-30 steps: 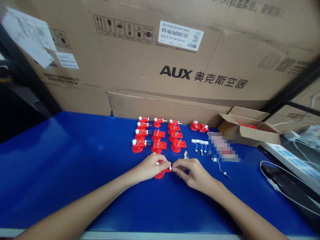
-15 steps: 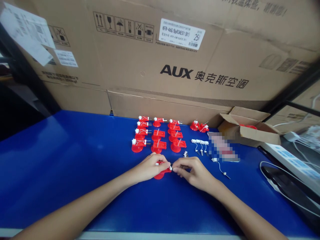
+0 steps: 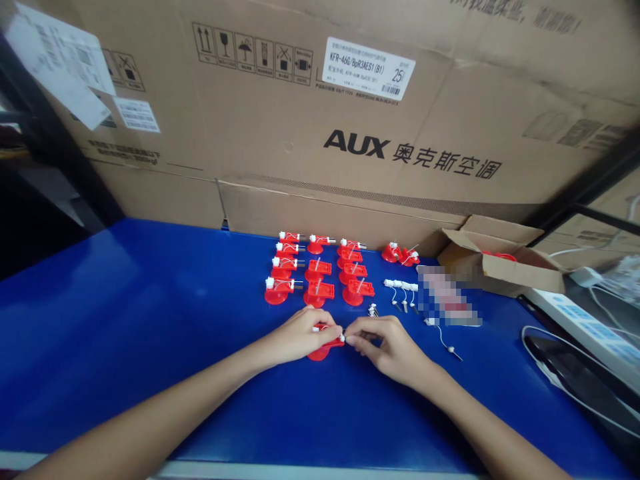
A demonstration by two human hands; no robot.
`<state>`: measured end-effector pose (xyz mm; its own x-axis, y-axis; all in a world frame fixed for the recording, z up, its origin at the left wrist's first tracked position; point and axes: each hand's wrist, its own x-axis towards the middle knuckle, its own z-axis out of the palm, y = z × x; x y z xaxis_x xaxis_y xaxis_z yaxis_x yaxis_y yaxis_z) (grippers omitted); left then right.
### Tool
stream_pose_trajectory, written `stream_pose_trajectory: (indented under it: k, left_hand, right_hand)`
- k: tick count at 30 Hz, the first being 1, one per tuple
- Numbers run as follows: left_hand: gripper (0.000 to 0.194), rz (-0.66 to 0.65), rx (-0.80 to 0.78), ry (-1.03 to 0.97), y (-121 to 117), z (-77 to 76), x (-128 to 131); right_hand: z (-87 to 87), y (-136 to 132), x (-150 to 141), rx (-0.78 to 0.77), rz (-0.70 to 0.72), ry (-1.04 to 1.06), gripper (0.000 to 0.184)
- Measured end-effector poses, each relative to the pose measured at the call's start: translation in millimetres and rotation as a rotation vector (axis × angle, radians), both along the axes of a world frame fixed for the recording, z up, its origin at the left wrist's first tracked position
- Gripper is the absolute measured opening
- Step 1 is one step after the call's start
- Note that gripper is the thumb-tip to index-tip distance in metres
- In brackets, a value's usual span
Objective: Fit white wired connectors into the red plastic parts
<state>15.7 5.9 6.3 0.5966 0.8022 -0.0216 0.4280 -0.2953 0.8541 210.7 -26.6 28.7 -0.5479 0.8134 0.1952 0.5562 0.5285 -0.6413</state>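
Observation:
A red plastic piece with a round base (image 3: 318, 353) stands on the blue table in front of me, a white part (image 3: 317, 329) on its top. My left hand (image 3: 305, 333) is closed around its upper body, thumb and fingers covering much of it. At the piece's right end, my right hand (image 3: 373, 337) pinches thumb and fingertips together beside a small white bit (image 3: 343, 339). Whatever lies between those fingertips is too small to make out. Just behind the right hand is a little cluster of white-and-metal parts (image 3: 373, 310).
Several similar red pieces (image 3: 280, 291) stand in rows behind my hands. White connectors with short wires (image 3: 401, 286) lie to the right, near one longer wired part (image 3: 441, 337). An open cardboard box (image 3: 520, 275), a power strip (image 3: 585, 320) and a big AUX carton (image 3: 280, 147) border the table.
The view has shifted very slightly, moving the scene a little to the right. Both hands keep the same grip at the red piece; nothing else visibly differs.

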Motion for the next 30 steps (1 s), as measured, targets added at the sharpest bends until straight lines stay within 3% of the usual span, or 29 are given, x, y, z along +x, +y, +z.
stream_pose_trajectory:
  k: [11, 16, 30]
  left_hand:
    - [0.029, -0.093, 0.034, -0.031, 2.1, -3.3, -3.3]
    - [0.032, -0.098, 0.112, 0.032, 0.0, 2.1, -5.5]
    - [0.024, -0.075, 0.115, 0.072, -6.8, 5.4, -7.3]
  right_hand:
    - [-4.9, -3.2, 1.6, 0.174, 0.079, -0.169, 0.023]
    - [-7.5, -6.6, -0.3, 0.165, 0.066, -0.137, 0.021]
    - [-12.3, -7.5, 0.5, 0.153, 0.108, -0.103, 0.021]
